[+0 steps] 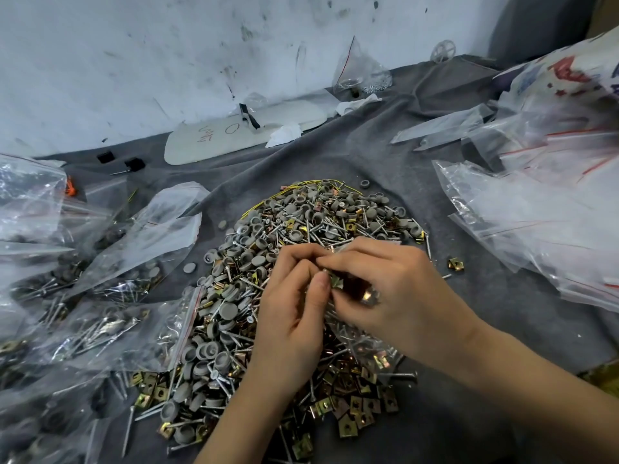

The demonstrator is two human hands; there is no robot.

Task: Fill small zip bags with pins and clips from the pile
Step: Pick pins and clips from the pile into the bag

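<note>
head view: both hands meet over the pile of grey caps, screws and brass clips on the cloth-covered desk. left hand and right hand each pinch the small zip bag at its mouth. filled bags lie left, empty bags right.

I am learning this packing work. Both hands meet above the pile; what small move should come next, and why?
Probably push the gold clips down into the small clear bag and let go. The left hand and right hand both pinch them at what seems its mouth, and screws already lie inside.
</note>
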